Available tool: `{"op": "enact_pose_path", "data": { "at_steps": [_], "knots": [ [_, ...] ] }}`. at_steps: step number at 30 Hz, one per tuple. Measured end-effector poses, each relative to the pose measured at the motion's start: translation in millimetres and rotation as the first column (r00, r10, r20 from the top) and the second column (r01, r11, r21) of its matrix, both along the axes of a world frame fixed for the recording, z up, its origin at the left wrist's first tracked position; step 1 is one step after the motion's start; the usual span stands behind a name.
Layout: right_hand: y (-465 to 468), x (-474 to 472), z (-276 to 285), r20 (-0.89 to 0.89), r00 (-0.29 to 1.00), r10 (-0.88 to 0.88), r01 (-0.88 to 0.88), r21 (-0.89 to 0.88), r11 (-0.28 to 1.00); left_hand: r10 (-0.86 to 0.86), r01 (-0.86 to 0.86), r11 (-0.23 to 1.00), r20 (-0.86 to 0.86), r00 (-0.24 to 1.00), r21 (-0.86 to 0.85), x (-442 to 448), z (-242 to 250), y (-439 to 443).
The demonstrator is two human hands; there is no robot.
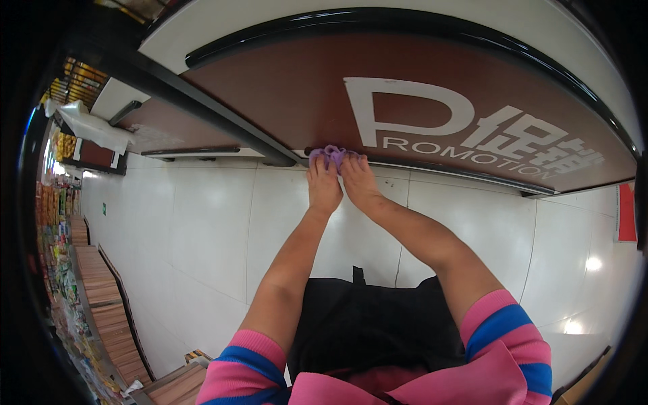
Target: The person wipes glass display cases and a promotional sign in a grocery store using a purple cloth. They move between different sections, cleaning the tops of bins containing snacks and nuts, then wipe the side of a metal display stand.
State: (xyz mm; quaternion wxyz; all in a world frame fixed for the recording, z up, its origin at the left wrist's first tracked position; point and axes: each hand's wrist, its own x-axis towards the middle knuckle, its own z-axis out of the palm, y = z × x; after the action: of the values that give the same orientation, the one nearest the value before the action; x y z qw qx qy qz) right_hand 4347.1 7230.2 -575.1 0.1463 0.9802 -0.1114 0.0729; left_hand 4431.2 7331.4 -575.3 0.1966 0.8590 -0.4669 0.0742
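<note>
Both my arms reach forward to the lower edge of a brown display panel (283,96) that bears large white lettering. My left hand (324,186) and my right hand (359,179) lie side by side on a bunched purple cloth (331,151). The cloth touches the left end of the black lower trim rail (455,177), near a dark upright post (223,116). Fingers of both hands press onto the cloth, and part of it is hidden under them.
Pale floor tiles (212,217) lie below the panel. Wood-look shelf boards (109,314) and packaged goods (66,273) line the left side. Clear plastic wrap (93,126) hangs at the upper left. A red and white board (626,212) stands at the right, a cardboard box (587,379) at the lower right.
</note>
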Motion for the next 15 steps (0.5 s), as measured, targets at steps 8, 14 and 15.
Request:
{"op": "enact_pose_path", "data": {
  "at_steps": [8,14,15],
  "knots": [
    [-86,-127,-12,0.110,0.994,0.007,-0.020,0.120,0.993,-0.251,0.248,0.968,-0.077,0.965,-0.047,-94,3,-64],
    [-126,-213,-15,0.250,0.901,-0.355,0.273,0.310,0.911,-0.486,0.497,0.866,-0.137,0.863,0.060,-167,21,-121],
    [-135,-226,-17,0.313,0.877,-0.365,0.264,0.321,0.909,-0.519,0.530,0.844,-0.132,0.845,0.077,-175,23,-133]
  ]
}}
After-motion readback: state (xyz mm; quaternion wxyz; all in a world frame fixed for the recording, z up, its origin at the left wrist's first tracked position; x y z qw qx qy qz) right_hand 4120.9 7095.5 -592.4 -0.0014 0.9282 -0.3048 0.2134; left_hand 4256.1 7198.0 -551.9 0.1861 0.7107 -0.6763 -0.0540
